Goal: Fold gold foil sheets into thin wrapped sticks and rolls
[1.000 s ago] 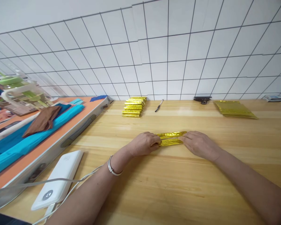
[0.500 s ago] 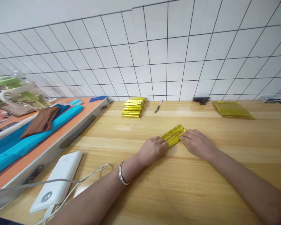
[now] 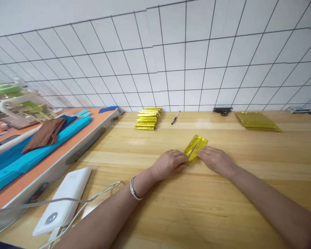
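"What is in the grip?"

"A folded strip of gold foil (image 3: pixel 191 144), flat on the wooden worktop (image 3: pixel 171 207) and slanting away between the hands. The left hand (image 3: pixel 168 165) has its fingers drawn in on the near end, with hardly any opening. The right hand (image 3: pixel 216 162) is closed up too, on the side edge. Both thumbs are hidden."

"How will it handle?"

"Very light, I'd say, crisp enough to keep a crease but soft enough to buckle. Its shine suggests a slippery skin, and it could tear if pulled. Best taken by the folded long edges, with flat fingertips. A narrow gap runs down its middle, so I'd keep off that."

"And the surface?"

"Pale, smooth-looking wood. Beyond the grip and to its left are gold foil rolls (image 3: pixel 146 121) in a row; just right of those, a pen (image 3: pixel 175 117). Farther right, beyond the right hand, lies a flat gold packet (image 3: pixel 259 121)."

"The rest of the room?"

"A white tiled wall (image 3: pixel 171 58) stands behind it all. Well left of the grip, a white power bank (image 3: pixel 64 197) lies with a pale cable (image 3: pixel 103 191), and past it blue cloth (image 3: pixel 41 152) and brown cloth (image 3: pixel 45 135) rest on an orange surface (image 3: pixel 103 117)."
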A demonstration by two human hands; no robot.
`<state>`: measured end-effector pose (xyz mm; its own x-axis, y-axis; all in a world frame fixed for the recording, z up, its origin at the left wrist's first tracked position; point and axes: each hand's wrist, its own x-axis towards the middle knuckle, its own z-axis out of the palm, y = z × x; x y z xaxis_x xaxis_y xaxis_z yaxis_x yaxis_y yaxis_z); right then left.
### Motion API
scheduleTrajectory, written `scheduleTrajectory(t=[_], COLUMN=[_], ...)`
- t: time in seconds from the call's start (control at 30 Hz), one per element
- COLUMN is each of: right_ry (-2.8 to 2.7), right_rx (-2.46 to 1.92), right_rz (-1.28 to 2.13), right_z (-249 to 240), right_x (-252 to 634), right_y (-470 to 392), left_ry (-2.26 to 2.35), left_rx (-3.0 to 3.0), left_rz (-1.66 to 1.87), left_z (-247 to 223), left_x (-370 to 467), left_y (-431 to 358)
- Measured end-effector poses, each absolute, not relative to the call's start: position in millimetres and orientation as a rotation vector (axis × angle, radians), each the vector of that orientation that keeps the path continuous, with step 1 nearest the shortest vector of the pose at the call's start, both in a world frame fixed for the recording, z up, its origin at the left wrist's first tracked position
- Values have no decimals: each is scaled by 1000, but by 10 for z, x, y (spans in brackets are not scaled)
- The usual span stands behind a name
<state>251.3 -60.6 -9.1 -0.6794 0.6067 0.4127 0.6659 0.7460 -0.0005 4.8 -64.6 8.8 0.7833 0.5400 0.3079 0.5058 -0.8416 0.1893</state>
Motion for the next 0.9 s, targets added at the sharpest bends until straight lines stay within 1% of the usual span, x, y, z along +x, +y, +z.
scheduleTrajectory(t=[0.23,0.33,0.47,0.63,0.9], right_ry=[-2347,-2350,-2444,-2591,-2677], right_rx=[-965,-968,-980,-832,-889], right_rz=[10,50,-21,-199,-165], right_z=[-220,-251,-162,-3,74], right_x=[2684,2656,2589,2521,2470], right_y=[-394,-381,-477,-639,-719], left_ry=[835,806,722,713,697], left_rx=[2897,2947,3009,3016,2934], left_rz=[691,672,566,456,444], left_z=[2,-4,13,16,31], left_x=[-50,-22,-10,-20,-17], left_y=[-464,-479,-499,-501,-546])
